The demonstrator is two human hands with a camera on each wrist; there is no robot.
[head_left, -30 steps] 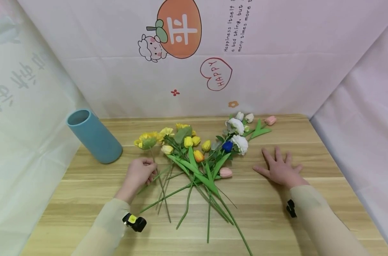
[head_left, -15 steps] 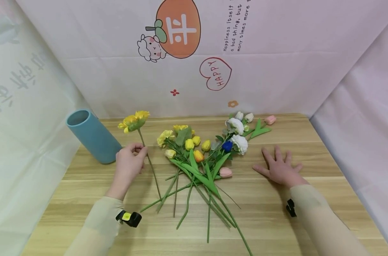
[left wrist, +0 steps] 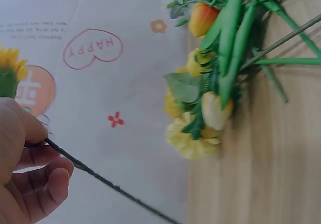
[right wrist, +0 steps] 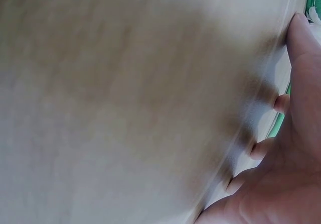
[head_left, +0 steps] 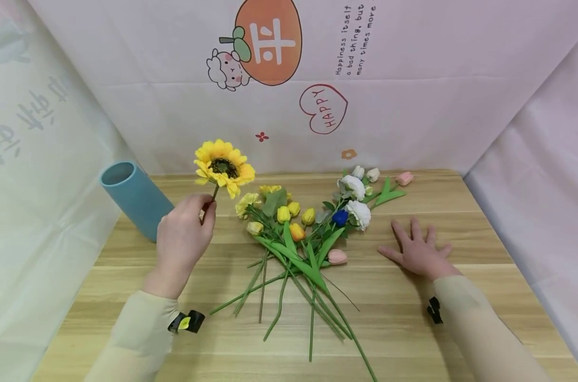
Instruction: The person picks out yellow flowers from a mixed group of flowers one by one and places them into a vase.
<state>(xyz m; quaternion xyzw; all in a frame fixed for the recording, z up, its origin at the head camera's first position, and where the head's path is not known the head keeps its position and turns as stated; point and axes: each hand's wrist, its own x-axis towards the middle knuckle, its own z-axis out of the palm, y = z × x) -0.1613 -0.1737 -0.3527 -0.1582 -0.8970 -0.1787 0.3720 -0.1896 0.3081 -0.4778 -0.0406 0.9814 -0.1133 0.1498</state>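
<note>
From where I stand: 1 yellow sunflower (head_left: 224, 167), held up above the table (head_left: 403, 339). Left hand (head_left: 184, 239) has its stem pinched between thumb and fingers, just below the bloom. Blue vase (head_left: 133, 196) partly hidden behind that hand. To the right, loose flowers with crossed stems: yellow tulips (head_left: 308, 216), 1 orange tulip (head_left: 297, 232), 2 big white blooms (head_left: 358, 214). Right hand (head_left: 418, 252) near those, fingers spread apart, resting on the wood. Printed cloth (head_left: 413, 122) behind.
</note>
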